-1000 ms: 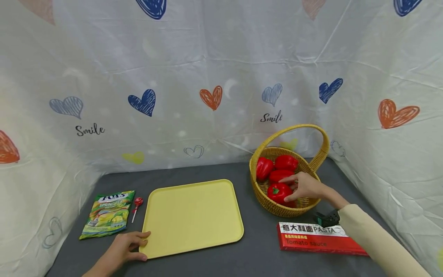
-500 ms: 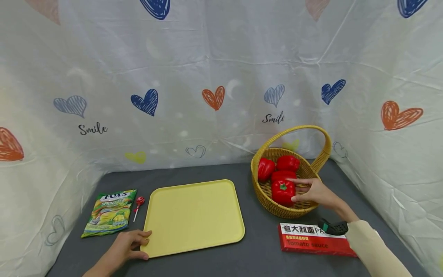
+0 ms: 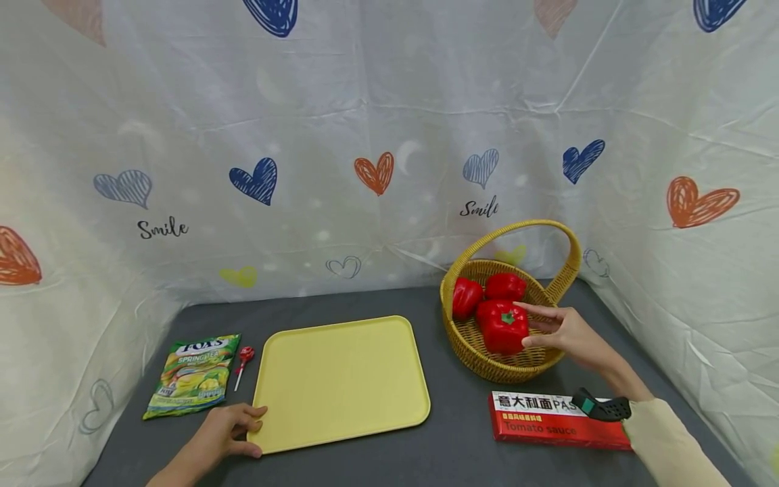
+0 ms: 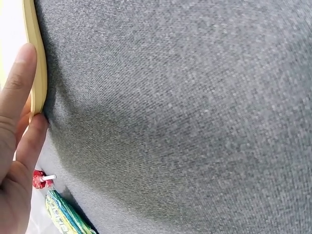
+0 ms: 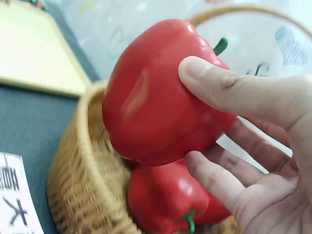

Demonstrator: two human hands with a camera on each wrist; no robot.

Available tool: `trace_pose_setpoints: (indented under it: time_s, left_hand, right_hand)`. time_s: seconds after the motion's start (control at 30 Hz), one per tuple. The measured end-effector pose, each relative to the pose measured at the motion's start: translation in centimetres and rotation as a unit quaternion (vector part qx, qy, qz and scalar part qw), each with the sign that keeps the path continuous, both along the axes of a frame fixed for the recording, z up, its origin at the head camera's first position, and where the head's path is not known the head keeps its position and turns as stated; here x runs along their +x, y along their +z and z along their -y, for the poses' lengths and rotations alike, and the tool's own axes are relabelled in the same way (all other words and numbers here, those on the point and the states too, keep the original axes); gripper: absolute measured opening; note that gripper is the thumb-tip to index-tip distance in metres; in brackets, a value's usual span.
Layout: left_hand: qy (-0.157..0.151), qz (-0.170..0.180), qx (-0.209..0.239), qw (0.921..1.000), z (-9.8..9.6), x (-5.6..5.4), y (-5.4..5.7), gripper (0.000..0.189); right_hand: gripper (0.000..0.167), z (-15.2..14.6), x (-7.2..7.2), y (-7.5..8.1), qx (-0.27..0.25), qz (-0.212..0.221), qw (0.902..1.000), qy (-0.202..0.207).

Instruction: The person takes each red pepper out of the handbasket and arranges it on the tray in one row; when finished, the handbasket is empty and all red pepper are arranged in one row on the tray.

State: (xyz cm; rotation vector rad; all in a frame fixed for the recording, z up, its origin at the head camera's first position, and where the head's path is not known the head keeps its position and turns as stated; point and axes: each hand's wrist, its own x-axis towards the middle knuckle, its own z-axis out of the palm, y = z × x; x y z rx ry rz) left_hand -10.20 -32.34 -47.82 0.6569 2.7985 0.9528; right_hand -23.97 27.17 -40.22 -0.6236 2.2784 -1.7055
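Note:
In the head view my right hand (image 3: pixel 569 338) grips a red bell pepper (image 3: pixel 505 328) with a green stem, held over the wicker basket (image 3: pixel 487 368). Seen from the right wrist, thumb and fingers clasp the bell pepper (image 5: pixel 161 92) from its side, above another red pepper (image 5: pixel 163 197) in the basket. Two more red peppers (image 3: pixel 467 297) show at the back of the basket. At the near left corner of the yellow tray (image 3: pixel 341 385), my left hand (image 3: pixel 216 436) pinches the rim; the left wrist view shows its fingers at the tray edge (image 4: pixel 40 73).
A red and white pasta box (image 3: pixel 554 429) lies in front of the basket, under the right forearm. Left of the tray are a lollipop (image 3: pixel 244 358) and a green candy bag (image 3: pixel 193 375). The basket's tall handle (image 3: pixel 517 226) arches over it. A patterned cloth hangs behind.
The right hand has lifted the front bell pepper off the basket's bottom, upward and slightly right. My left hand stays at the tray's corner.

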Motion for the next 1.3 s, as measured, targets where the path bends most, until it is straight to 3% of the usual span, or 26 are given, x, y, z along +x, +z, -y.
trace_pose_setpoints:
  time_s: [0.17, 0.33, 0.6, 0.8, 1.1, 1.3]
  left_hand:
    - [0.008, -0.004, -0.007, 0.9999, 0.2, 0.1, 0.1, 0.045]
    - [0.004, -0.010, 0.001, 0.9999, 0.2, 0.1, 0.2, 0.045]
    - [-0.011, -0.047, 0.000, 0.9988, 0.3, 0.2, -0.3, 0.043]
    - [-0.031, -0.089, 0.021, 0.9953, 0.0, 0.0, -0.6, 0.036]
    - [-0.022, -0.084, 0.036, 0.9956, -0.2, -0.1, -0.7, 0.037]
    - [-0.014, -0.087, 0.028, 0.9957, -0.4, -0.2, -0.5, 0.038]
  right_hand:
    - [0.063, 1.9, 1.2, 1.3, -0.006, 0.003, 1.0000, 0.007]
    - [0.064, 4.9, 2.3, 1.9, -0.032, 0.059, 0.9975, 0.023]
    - [0.069, 10.0, 2.4, 1.2, -0.089, 0.111, 0.9884, 0.053]
    - [0.070, 14.0, 1.6, -0.4, -0.112, 0.129, 0.9824, 0.075]
    - [0.070, 19.3, -1.1, -2.8, -0.142, 0.153, 0.9698, 0.127]
    - [0.067, 22.2, -3.0, -4.5, -0.132, 0.163, 0.9695, 0.127]
